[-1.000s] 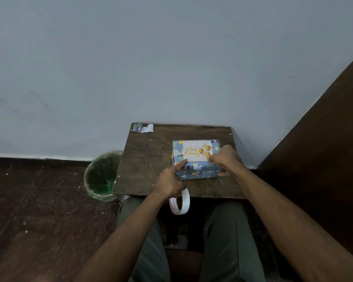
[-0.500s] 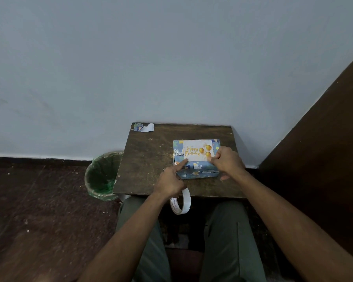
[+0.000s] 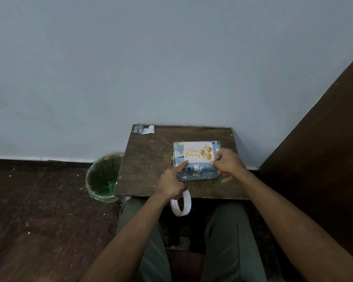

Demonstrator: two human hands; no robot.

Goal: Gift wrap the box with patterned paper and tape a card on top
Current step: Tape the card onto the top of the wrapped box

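The box, wrapped in blue patterned paper, sits on the small dark wooden table. A white "Happy Birthday" card with gold balloons lies on top of it. My left hand presses its index fingertip on the card's lower left corner, while its other fingers grip a white tape roll that hangs over the table's front edge. My right hand pinches the card's lower right corner with thumb and index finger.
A scrap of wrapping paper lies at the table's back left corner. A bin with a green liner stands on the floor to the table's left. A dark wooden panel rises on the right, and a pale wall stands behind.
My right hand has drawn back a little to the right, off the box's top, and now meets the card only at its right corner. My left hand has stayed in place.
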